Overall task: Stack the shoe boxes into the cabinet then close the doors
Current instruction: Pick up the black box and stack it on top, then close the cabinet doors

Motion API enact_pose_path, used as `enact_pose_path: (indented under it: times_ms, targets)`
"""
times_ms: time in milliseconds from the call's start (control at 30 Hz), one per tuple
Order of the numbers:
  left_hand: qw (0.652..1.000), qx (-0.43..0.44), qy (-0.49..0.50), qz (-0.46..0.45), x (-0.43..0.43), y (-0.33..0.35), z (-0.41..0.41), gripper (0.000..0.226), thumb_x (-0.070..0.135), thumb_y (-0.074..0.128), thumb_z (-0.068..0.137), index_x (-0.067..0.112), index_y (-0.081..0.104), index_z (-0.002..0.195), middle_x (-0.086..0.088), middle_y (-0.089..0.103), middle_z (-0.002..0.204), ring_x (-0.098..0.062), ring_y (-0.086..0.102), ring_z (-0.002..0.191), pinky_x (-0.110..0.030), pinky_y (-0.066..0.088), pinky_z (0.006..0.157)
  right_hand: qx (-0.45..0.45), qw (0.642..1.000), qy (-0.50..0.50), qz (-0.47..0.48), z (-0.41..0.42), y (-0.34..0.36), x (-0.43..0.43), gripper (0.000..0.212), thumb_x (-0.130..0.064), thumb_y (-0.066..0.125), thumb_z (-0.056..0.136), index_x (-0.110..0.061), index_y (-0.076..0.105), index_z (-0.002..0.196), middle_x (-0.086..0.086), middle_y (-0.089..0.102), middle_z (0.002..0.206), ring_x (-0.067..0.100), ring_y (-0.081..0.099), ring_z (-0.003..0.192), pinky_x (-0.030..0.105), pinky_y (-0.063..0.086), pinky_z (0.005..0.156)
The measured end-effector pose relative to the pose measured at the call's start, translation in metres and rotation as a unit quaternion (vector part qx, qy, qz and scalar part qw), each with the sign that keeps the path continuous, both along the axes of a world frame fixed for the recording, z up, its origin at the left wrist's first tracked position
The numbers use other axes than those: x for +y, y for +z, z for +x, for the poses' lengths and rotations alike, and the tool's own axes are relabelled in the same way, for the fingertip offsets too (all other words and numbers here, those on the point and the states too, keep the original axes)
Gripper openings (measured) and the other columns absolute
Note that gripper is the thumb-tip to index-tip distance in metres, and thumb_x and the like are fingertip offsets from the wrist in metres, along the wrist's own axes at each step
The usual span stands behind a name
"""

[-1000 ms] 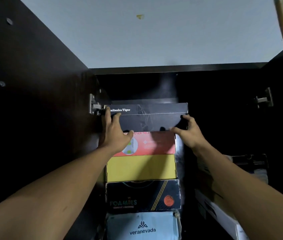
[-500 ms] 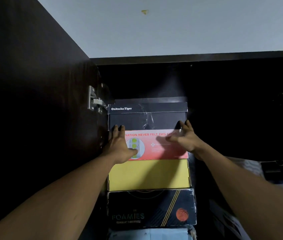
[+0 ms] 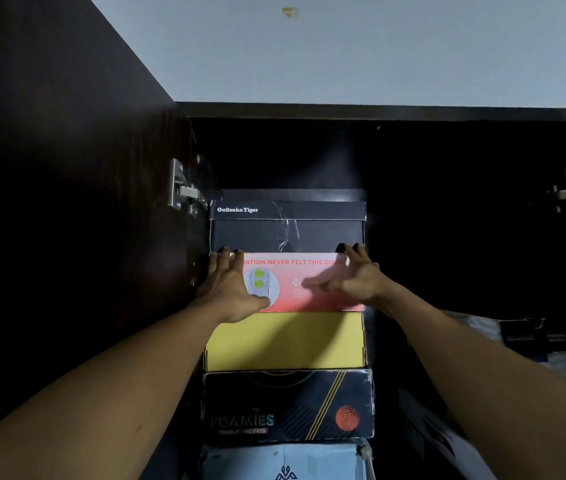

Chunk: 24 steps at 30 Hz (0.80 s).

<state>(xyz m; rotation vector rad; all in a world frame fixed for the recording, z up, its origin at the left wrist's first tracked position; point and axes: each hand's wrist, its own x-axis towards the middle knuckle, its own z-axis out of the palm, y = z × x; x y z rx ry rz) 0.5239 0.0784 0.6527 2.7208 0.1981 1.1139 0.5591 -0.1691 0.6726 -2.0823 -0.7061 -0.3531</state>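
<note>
Inside, the cabinet (image 3: 274, 110) is packed along its left wall with stacked shoe boxes (image 3: 285, 341), probably squared so the doors can be shut. The red box (image 3: 309, 275), beneath the black box (image 3: 286, 230), is pressed by the flat left hand (image 3: 229, 289) and right hand (image 3: 354, 278); nothing is grasped.

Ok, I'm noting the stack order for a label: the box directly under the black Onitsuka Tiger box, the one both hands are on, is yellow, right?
Not quite: the head view shows that the one directly under the Onitsuka Tiger box, with the left hand and right hand on it, is a red box. The yellow box lies one level lower.
</note>
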Motion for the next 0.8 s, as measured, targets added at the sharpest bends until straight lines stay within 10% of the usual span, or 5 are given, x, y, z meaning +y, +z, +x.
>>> enact_pose_path:
  times_ms: [233, 800]
  targets:
    - [0.998, 0.046, -0.041, -0.005, 0.003, -0.009, -0.020, 0.128, 0.069, 0.072, 0.061, 0.015, 0.007, 0.158, -0.002, -0.001, 0.166, -0.019, -0.004, 0.153, -0.040, 0.019, 0.122, -0.049, 0.996, -0.053, -0.056, -0.020, -0.020, -0.004, 0.115, -0.042, 0.082, 0.075, -0.020, 0.007, 0.159, -0.001, -0.004, 0.166, 0.020, -0.002, 0.154, 0.034, 0.010, 0.124]
    - [0.987, 0.060, -0.150, 0.004, -0.096, -0.006, -0.150, 0.119, 0.055, 0.078, 0.069, 0.025, 0.006, 0.158, -0.002, 0.013, 0.164, -0.020, 0.020, 0.149, -0.039, 0.025, 0.120, -0.109, 0.982, -0.087, -0.126, -0.177, -0.012, -0.089, 0.116, -0.041, 0.084, 0.075, -0.020, 0.007, 0.159, 0.003, -0.003, 0.167, 0.013, 0.000, 0.153, 0.022, 0.008, 0.117]
